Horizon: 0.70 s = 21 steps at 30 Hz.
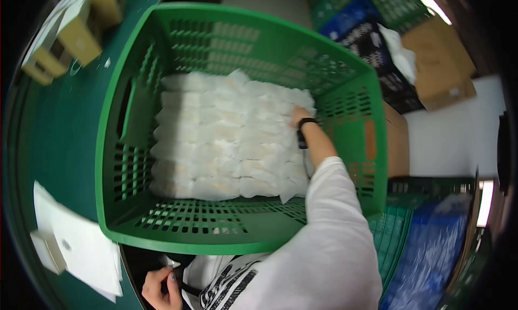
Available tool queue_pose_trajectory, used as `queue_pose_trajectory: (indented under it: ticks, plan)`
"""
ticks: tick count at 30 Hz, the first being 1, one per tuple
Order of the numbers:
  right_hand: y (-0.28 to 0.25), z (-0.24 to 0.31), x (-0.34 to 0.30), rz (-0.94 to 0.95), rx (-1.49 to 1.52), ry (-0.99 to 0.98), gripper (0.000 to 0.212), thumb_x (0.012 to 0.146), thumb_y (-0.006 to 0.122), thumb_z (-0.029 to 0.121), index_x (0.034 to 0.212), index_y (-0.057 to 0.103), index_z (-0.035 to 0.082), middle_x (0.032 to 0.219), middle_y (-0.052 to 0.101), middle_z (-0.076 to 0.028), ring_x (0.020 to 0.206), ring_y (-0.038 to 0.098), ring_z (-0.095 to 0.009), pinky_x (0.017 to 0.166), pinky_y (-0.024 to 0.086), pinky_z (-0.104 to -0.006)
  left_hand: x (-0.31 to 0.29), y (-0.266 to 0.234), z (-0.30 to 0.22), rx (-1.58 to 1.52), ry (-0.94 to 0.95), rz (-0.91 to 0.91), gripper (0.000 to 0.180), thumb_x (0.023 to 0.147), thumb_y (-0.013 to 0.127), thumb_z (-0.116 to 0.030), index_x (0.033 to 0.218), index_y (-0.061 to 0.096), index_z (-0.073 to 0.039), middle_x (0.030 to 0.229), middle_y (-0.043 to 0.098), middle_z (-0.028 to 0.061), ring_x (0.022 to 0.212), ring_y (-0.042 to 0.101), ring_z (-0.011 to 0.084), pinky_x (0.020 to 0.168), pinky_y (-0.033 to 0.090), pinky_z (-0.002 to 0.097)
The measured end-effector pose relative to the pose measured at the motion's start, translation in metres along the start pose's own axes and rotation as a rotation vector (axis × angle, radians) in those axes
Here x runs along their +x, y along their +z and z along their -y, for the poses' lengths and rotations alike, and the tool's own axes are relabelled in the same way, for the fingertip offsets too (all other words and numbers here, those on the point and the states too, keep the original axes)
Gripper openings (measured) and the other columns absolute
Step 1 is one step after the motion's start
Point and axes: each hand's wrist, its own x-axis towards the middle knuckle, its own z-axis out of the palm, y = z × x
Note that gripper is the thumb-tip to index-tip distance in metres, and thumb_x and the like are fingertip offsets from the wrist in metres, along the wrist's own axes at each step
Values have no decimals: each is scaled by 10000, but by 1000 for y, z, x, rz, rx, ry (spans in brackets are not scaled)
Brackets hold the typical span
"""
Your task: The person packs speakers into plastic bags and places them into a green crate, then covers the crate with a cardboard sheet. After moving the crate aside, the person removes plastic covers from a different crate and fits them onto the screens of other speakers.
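A large green plastic crate [245,244] with slotted walls stands in front of me. Inside it, white tissue-like wrapped packets [216,132] lie side by side in tight rows. My right arm, in a white sleeve with a dark band at the wrist, reaches into the crate. At the packets' right edge, my right hand [298,116] touches them; its fingertips are blurred and partly hidden. My left hand [162,289] is below the crate's near left corner, fingers bent and closed together. A small pale, shiny scrap [170,262] shows by its fingertips, too small to name.
On the green table [59,132] at left are yellowish cartons [81,32], white sheets [81,240] and a small pale box [48,252]. Right of the crate stand brown cardboard boxes [440,62], a black crate [372,51] and a blue plastic-covered stack [429,250].
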Motion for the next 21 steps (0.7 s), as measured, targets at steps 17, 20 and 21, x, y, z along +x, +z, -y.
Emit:
queue_pose_trajectory:
  ticks: [17, 20, 21]
  plan:
    - [-139, -112, -482, -709, 1677, -152, 317, 937, 571, 197, 1219, 537, 56, 1074, 658, -80, 958, 631, -148, 808, 498, -270, 67, 118, -111, 621, 591, 16, 574, 910, 475, -462, 592, 662, -22, 564, 583, 190, 563, 597, 386, 532, 473, 429]
    - [-97, -153, -507, -1008, 2006, 113, 279, 909, 574, 125, 1178, 560, 52, 1012, 667, -81, 875, 634, -138, 744, 499, -239, 77, 122, -106, 553, 650, -88, 619, 909, 460, -486, 546, 650, -22, 533, 570, 193, 525, 587, 392, 517, 472, 439]
    - [-84, -173, -514, -1030, 2005, 109, 279, 909, 574, 125, 1178, 560, 52, 1012, 667, -81, 875, 634, -138, 744, 499, -239, 77, 123, -105, 567, 642, -82, 617, 908, 458, -488, 555, 655, -22, 548, 578, 197, 534, 589, 393, 523, 475, 439]
